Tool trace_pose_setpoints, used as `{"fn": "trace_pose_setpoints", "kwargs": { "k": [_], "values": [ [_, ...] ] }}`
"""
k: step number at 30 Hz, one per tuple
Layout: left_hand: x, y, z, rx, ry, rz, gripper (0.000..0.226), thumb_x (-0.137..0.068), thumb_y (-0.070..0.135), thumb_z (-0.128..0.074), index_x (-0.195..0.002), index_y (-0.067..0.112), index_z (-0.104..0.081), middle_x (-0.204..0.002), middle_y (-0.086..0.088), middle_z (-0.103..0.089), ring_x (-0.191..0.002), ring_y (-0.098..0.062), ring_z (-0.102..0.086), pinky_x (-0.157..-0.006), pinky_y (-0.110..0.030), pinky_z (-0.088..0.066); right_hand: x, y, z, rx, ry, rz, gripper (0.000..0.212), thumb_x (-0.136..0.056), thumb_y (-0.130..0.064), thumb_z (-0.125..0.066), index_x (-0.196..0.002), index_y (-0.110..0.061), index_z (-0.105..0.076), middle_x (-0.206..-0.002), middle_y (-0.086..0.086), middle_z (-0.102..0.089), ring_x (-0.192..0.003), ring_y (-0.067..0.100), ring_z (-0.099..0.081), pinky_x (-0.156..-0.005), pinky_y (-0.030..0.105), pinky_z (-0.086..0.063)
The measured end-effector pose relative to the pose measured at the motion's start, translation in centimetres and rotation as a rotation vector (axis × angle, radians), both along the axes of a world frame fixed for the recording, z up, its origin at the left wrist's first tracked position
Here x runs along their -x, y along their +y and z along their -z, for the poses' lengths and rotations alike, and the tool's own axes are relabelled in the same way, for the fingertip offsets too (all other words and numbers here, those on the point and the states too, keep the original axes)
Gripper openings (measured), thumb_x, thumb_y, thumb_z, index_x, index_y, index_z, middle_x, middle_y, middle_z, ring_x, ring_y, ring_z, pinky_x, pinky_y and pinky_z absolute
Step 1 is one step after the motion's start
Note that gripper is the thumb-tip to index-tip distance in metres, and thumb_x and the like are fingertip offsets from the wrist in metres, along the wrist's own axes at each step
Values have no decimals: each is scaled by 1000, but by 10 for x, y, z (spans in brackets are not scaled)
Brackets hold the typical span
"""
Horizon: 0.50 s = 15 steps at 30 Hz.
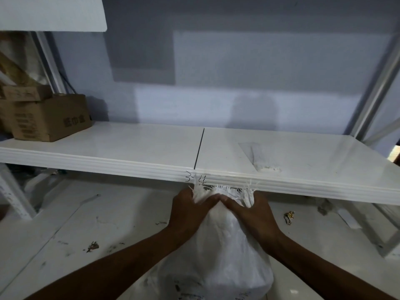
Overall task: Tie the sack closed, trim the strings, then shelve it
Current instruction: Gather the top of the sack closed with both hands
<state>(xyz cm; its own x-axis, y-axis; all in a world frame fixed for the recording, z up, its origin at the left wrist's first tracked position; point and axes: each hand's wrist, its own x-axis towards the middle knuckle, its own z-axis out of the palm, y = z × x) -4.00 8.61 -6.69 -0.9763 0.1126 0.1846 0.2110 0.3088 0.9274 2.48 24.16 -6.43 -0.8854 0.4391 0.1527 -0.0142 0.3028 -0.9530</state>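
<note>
head view: both hands grip sack neck below shelf, cardboard box left.

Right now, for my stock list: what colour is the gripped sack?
The woven plastic sack is white; head view.

Left hand, right hand and forearms appear bare.
</note>
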Motion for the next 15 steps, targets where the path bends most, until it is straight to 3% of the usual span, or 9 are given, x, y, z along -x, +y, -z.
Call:
{"fn": "trace_pose_setpoints", "kwargs": {
  "k": [2,5,8,10,12,14,15],
  "values": [
    [-2,5,2,-50,7,12,29,-74,32,-82,-91,11,-70,-82,5,-71,-72,6,-64,-64,-14,-52,5,2,6,-3,-1,17,49,-62,-54,-83,-98,-21,-73,-93,-5,-77,-86,6,-73,-76,29,-58],
    [-4,11,8,-56,33,32,13,-81,18,-76,-85,10,-66,-77,6,-67,-63,11,-60,-59,-9,-45,12,3,18,-27,-48,60,48,-64,-50,-80,-87,-10,-69,-83,4,-73,-77,17,-71,-67,35,-56],
    [-3,14,16,-2,82,75,5,-87,8,-68,-91,6,-65,-82,-3,-67,-70,11,-61,-65,-2,-42,13,-2,21,-90,-49,57,27,-79,-26,-77,-72,-7,-59,-66,1,-58,-62,12,-55,-61,29,-42],
    [-5,14,17,12,114,95,22,-89,9,-65,-110,5,-64,-96,-4,-70,-84,10,-63,-79,-6,-46,11,-3,20,-136,-50,46,18,-83,-18,-73,-75,-6,-62,-68,0,-59,-63,11,-56,-61,28,-42],
    [-5,15,15,30,128,116,38,-91,13,-63,-127,3,-56,-112,-5,-68,-101,-2,-64,-92,-15,-47,9,-4,18,-198,-30,6,7,-86,-11,-68,-80,-11,-65,-71,-8,-62,-66,0,-60,-62,19,-43],
    [-5,15,14,48,124,139,26,-93,14,-61,-119,8,-56,-102,5,-67,-91,14,-61,-84,-4,-44,8,-6,17,-238,6,-13,10,-88,-4,-63,-86,-14,-64,-77,-11,-62,-70,-5,-60,-62,5,-40],
    [-5,15,14,47,112,154,19,-94,13,-60,-113,15,-56,-94,14,-64,-82,21,-59,-76,2,-41,9,-6,19,-263,20,-11,10,-89,-1,-61,-89,-11,-64,-81,-5,-64,-73,-1,-59,-63,3,-40]
  ]
}}
